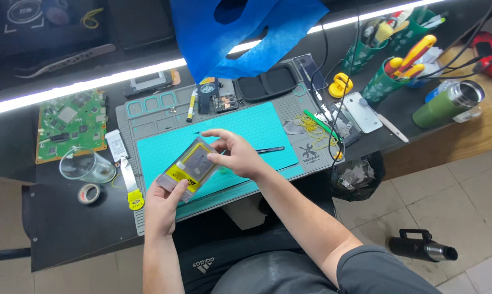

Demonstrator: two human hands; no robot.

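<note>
So I've got the flat battery pack (187,169) up off the teal mat (257,130), my left hand (161,204) pinching its lower end and my right hand (236,154) gripping the top edge. The opened phone (217,97) sits up beyond my right hand, so the swap looks maybe half done, nothing fitted yet.

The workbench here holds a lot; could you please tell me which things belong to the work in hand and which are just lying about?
In hand: flat grey pack with yellow label, held by left hand and right hand; teal work mat.

Lying about: green circuit board, glass cup, tape roll, green flask, blue cloth.
</note>
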